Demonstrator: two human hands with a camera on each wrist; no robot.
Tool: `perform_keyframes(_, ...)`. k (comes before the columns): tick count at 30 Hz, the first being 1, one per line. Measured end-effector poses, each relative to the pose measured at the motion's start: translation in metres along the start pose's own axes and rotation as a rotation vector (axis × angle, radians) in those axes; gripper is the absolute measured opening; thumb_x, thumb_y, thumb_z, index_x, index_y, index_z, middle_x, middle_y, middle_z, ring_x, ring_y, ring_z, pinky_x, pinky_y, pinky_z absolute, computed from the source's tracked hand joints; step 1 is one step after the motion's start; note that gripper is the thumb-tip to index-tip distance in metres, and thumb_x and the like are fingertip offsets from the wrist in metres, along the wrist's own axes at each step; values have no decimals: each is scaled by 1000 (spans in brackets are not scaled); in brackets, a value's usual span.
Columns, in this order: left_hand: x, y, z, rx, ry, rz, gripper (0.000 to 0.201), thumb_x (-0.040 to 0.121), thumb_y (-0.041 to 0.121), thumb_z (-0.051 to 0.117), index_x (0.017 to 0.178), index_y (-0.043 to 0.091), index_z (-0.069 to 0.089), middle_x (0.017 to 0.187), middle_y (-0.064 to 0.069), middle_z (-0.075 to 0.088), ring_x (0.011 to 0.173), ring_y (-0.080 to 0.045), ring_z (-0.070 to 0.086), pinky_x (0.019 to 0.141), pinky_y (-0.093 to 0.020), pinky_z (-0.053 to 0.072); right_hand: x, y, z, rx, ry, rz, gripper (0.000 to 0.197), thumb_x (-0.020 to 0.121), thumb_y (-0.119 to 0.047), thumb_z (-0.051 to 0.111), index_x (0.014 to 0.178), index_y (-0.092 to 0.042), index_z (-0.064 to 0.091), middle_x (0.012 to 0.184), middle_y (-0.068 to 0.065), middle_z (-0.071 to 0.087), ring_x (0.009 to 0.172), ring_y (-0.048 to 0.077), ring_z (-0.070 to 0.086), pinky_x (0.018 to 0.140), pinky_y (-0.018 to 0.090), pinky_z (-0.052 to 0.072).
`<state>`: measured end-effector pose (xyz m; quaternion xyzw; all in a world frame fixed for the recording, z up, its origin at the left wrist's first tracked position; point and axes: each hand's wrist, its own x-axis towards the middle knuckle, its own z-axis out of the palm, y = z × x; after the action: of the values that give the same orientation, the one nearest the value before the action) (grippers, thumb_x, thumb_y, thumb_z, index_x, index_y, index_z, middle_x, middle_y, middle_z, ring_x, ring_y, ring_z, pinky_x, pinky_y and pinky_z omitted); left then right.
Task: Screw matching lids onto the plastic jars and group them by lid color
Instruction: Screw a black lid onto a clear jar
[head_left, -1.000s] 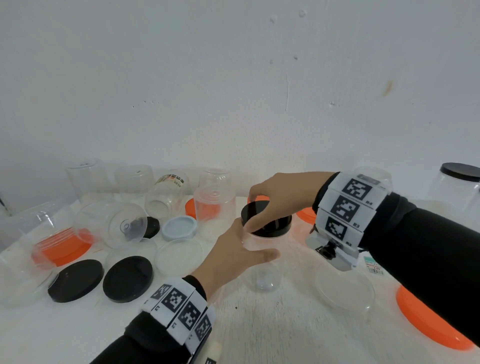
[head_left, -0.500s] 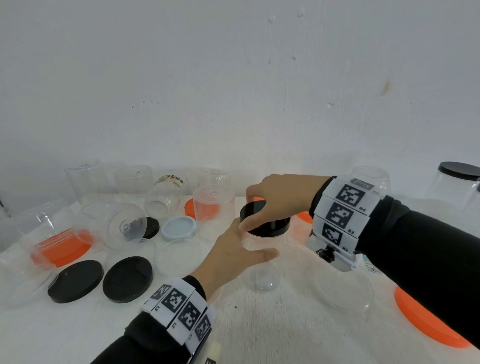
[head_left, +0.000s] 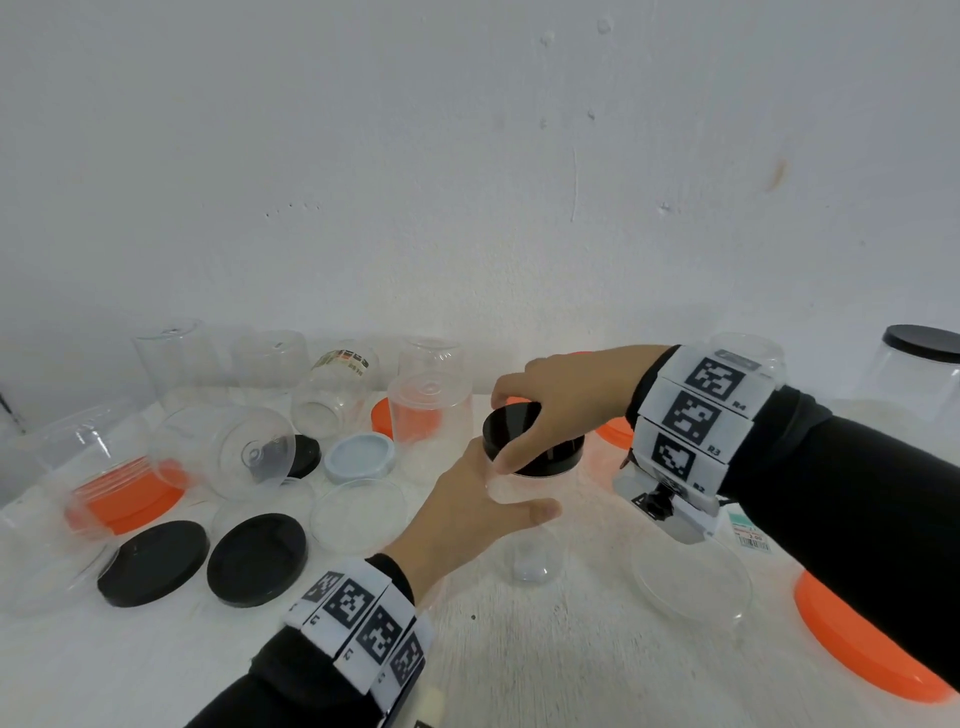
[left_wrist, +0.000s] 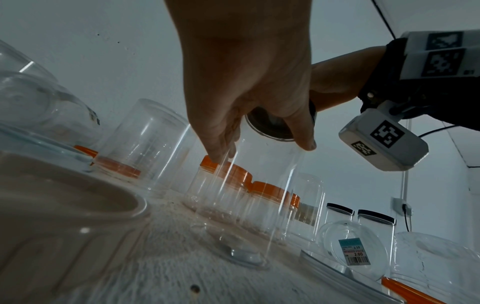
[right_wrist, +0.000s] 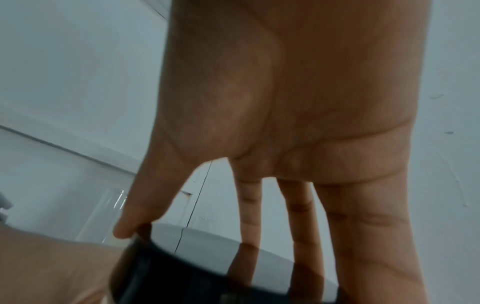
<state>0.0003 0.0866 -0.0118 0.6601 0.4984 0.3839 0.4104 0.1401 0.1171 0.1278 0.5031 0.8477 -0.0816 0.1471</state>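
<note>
A clear plastic jar (head_left: 535, 545) stands upright at the table's middle, and my left hand (head_left: 483, 514) grips its upper wall with thumb and fingers wrapped round it. A black lid (head_left: 524, 441) sits on the jar's mouth. My right hand (head_left: 550, 400) reaches over from the right and holds the lid's rim between thumb and fingertips. In the left wrist view the jar (left_wrist: 249, 205) rises from the table to my left hand (left_wrist: 249, 86), with the black lid (left_wrist: 272, 125) seen from below. The right wrist view shows my right hand (right_wrist: 285, 123) spread over the black lid (right_wrist: 202, 273).
Two loose black lids (head_left: 257, 558) lie at the front left, with a pale blue lid (head_left: 359, 457), orange lids (head_left: 862, 649) and several open clear jars (head_left: 228, 452) around. Orange-lidded jars (left_wrist: 228, 185) and black-lidded jars (left_wrist: 376, 222) stand at the back right. The wall is close behind.
My right hand has turned a little on the black lid, wrist swinging back and leftward. The left hand and the jar have stayed where they were.
</note>
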Motion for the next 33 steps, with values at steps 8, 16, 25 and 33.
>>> perform_keyframes(8,0,1,2,-15,10,14,75,56,57,82,116,58,37,121,32,53,107,23,45,79,-9,39,-3,2,-6,50,-20,-109,69,72,-56,74,134,-47,43,122,-17,40,117,13,45,96,38,47)
perform_keyframes(16,-1,2,1,7,-5,37,78,56,60,80,121,56,37,118,36,52,104,30,41,79,-6,38,1,0,2,-16,46,-7,77,70,-77,59,134,-37,40,121,-8,46,105,16,49,89,37,46)
perform_keyframes(25,2,1,2,-1,2,18,73,59,56,83,114,59,36,120,32,52,108,22,46,79,-9,39,0,3,-2,51,-14,-81,71,71,-61,72,132,-43,41,125,-12,42,112,18,52,91,39,51)
perform_keyframes(33,0,1,1,0,6,21,73,61,53,84,117,57,36,120,32,53,110,17,48,79,-8,39,1,3,0,23,-16,-46,77,68,-67,70,134,-46,35,126,-12,40,112,16,47,94,39,47)
